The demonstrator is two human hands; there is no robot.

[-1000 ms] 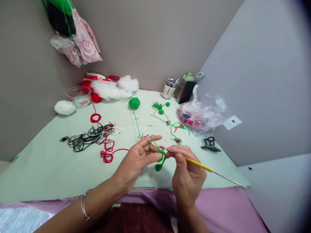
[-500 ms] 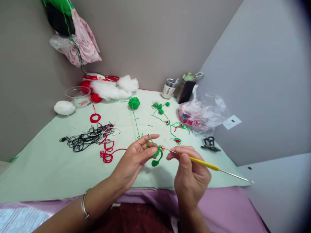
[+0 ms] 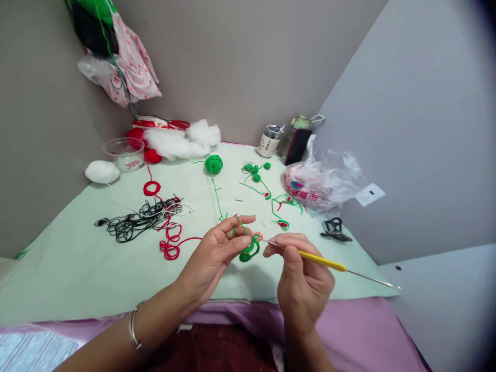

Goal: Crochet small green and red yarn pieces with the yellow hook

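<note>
My left hand (image 3: 215, 254) pinches a small green crochet piece (image 3: 250, 249), with green yarn looped over its forefinger. That yarn runs back across the table to a green yarn ball (image 3: 214, 164). My right hand (image 3: 300, 281) grips a yellow-handled crochet hook (image 3: 321, 262); its metal tip touches the green piece. Both hands hover over the near edge of the pale green table cover (image 3: 77, 258).
Tangled black yarn (image 3: 135, 222) and red yarn (image 3: 170, 243) lie at left. White stuffing (image 3: 178, 140), a clear cup (image 3: 124, 153), small green crochet pieces (image 3: 256, 173), a jar (image 3: 269, 141), a plastic bag (image 3: 321, 181) and a black clip (image 3: 335, 230) stand farther back and right.
The hook has drawn slightly right, out of the piece. The hanging green ball has been pulled up close against my left fingers.
</note>
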